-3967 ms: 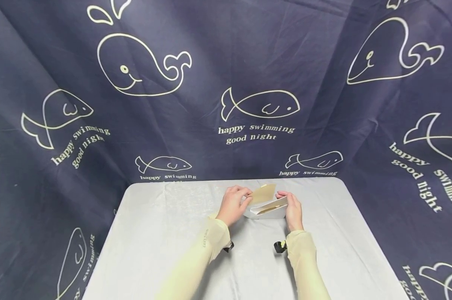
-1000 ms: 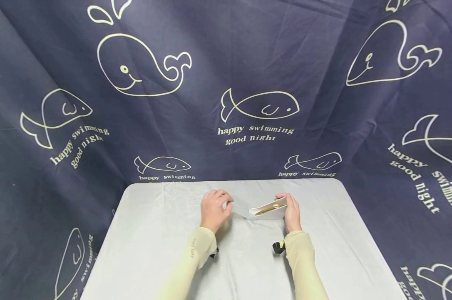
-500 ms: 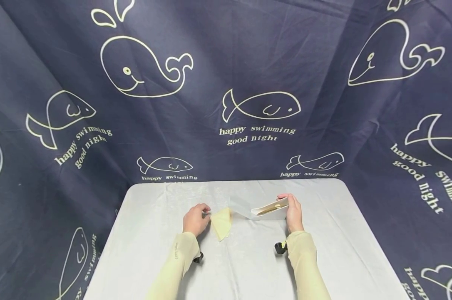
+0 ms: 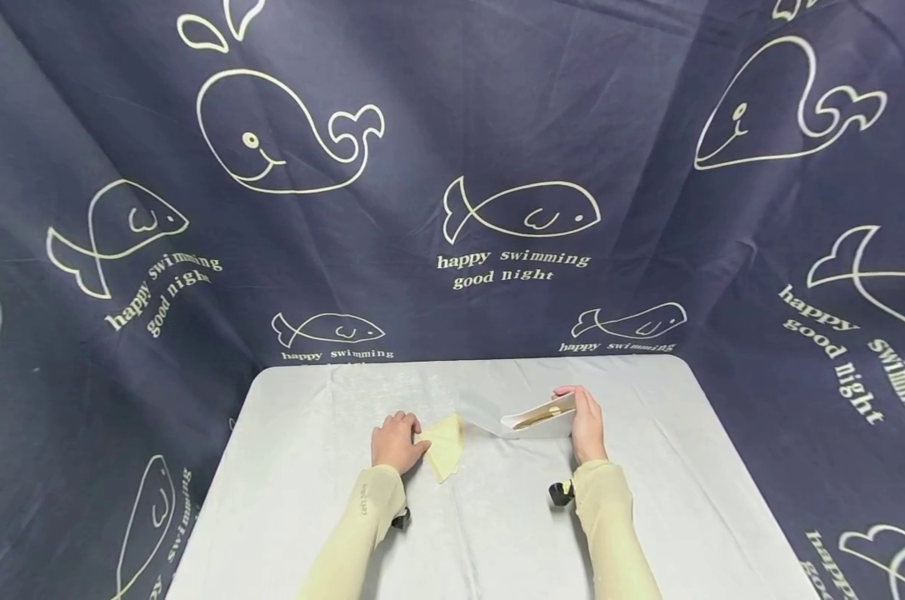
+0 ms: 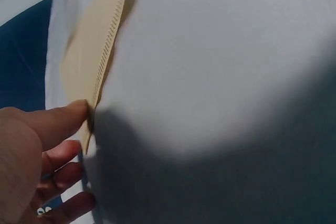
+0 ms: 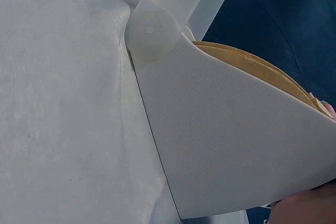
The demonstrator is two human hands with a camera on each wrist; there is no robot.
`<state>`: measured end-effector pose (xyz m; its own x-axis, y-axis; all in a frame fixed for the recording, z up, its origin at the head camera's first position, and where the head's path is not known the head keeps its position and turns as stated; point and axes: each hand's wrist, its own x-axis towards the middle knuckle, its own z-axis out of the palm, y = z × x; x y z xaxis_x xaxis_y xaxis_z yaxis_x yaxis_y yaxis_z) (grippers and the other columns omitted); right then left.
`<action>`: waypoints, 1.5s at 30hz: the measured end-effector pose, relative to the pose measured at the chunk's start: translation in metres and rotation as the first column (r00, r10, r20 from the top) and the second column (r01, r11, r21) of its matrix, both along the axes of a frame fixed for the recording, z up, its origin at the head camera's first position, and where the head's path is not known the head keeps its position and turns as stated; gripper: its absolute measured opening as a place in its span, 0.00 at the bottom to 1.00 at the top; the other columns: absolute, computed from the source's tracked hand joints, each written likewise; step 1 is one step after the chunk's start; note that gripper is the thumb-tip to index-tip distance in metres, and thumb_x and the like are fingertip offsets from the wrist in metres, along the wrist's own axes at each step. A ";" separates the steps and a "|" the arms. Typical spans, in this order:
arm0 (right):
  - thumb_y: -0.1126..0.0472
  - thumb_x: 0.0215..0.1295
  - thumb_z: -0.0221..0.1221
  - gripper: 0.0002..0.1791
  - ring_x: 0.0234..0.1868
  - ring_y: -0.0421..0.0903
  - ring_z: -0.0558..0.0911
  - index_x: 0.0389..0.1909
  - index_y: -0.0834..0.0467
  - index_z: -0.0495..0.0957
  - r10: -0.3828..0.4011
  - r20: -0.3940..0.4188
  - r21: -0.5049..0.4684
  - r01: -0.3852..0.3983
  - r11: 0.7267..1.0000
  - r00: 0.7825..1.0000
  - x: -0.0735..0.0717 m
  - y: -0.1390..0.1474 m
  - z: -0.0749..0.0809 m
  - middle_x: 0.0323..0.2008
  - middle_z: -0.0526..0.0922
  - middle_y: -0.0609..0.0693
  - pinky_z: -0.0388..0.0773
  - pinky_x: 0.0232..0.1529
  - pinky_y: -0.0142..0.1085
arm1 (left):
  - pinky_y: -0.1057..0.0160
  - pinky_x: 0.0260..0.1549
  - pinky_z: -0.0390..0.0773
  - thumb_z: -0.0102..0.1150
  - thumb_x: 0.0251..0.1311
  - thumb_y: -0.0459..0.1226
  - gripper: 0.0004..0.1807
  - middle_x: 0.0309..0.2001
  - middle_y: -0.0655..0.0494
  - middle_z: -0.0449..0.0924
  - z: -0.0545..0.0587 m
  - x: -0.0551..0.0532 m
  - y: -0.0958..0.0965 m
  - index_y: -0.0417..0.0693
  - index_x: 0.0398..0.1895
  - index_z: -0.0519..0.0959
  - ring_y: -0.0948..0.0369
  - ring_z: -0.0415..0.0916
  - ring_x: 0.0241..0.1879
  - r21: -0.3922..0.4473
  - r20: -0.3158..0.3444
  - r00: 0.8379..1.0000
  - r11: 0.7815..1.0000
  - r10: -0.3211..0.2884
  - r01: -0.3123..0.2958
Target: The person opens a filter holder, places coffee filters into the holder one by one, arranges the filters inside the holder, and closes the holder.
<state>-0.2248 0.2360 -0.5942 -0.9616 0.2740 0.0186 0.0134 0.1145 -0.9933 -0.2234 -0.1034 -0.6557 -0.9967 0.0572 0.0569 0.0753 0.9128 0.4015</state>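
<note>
A tan cone-shaped paper coffee filter (image 4: 444,446) with a crimped seam lies on the table. My left hand (image 4: 397,442) is at its left corner, pinching that edge; the left wrist view shows the thumb (image 5: 65,121) over the filter (image 5: 92,51) and the other fingers below. To the right, a white filter holder (image 4: 546,427) stands tilted, its translucent lid (image 4: 482,410) swung out to the left. More tan filters (image 6: 252,69) show inside its opening. My right hand (image 4: 587,427) grips the holder's right end, with part of its fingers hidden behind it.
A pale grey cloth covers the table (image 4: 310,467), whose rounded far edge meets a dark blue curtain (image 4: 422,108) printed with whales and fish. In the right wrist view, a round pivot (image 6: 150,30) joins the lid to the holder.
My left hand has left the holder and moved left and nearer; the coffee filter now lies on the table. Over the last half second the hand shifted right onto it. The right hand keeps its place.
</note>
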 end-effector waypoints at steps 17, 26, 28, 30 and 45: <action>0.58 0.85 0.35 0.27 0.50 0.49 0.79 0.50 0.74 0.79 -0.001 0.013 0.060 0.000 0.998 1.000 -0.003 0.003 0.000 0.52 0.82 0.71 0.68 0.55 0.28 | 0.58 0.31 0.68 0.75 0.58 0.39 0.15 0.24 0.61 0.70 -0.011 0.001 0.005 0.52 0.33 0.74 0.62 0.66 0.27 0.140 -0.018 1.000 0.990 0.000 0.003; 0.58 0.86 0.34 0.27 0.51 0.50 0.78 0.51 0.74 0.78 0.006 0.016 0.055 -0.007 0.998 1.000 -0.005 0.005 -0.005 0.53 0.81 0.72 0.67 0.57 0.29 | 0.60 0.30 0.72 0.64 0.70 0.38 0.06 0.24 0.61 0.76 -0.011 0.004 0.004 0.50 0.33 0.80 0.63 0.69 0.25 0.267 -0.027 0.999 0.963 -0.024 0.030; 0.58 0.86 0.34 0.28 0.51 0.47 0.78 0.51 0.73 0.78 0.000 0.011 0.048 0.000 0.999 1.000 -0.009 0.007 -0.015 0.54 0.81 0.71 0.67 0.57 0.29 | 0.61 0.30 0.71 0.63 0.71 0.38 0.05 0.24 0.61 0.75 -0.007 0.005 0.002 0.50 0.34 0.80 0.64 0.68 0.24 0.305 -0.015 0.999 0.952 -0.028 0.032; 0.56 0.86 0.33 0.29 0.49 0.42 0.78 0.51 0.72 0.79 -0.010 0.005 0.055 0.009 0.998 1.000 -0.014 0.010 -0.027 0.54 0.81 0.70 0.66 0.57 0.28 | 0.62 0.30 0.71 0.62 0.72 0.38 0.05 0.23 0.62 0.75 -0.002 0.005 -0.001 0.50 0.35 0.80 0.64 0.68 0.23 0.343 -0.005 1.000 0.939 -0.027 0.027; 0.52 0.86 0.32 0.31 0.47 0.34 0.77 0.51 0.69 0.79 -0.020 0.018 0.027 0.019 0.999 1.000 -0.022 0.013 -0.042 0.54 0.82 0.69 0.64 0.60 0.30 | 0.67 0.30 0.75 0.59 0.74 0.37 0.04 0.27 0.58 0.83 0.073 0.005 -0.023 0.49 0.37 0.79 0.61 0.80 0.27 0.523 -0.106 0.994 0.849 -0.026 0.078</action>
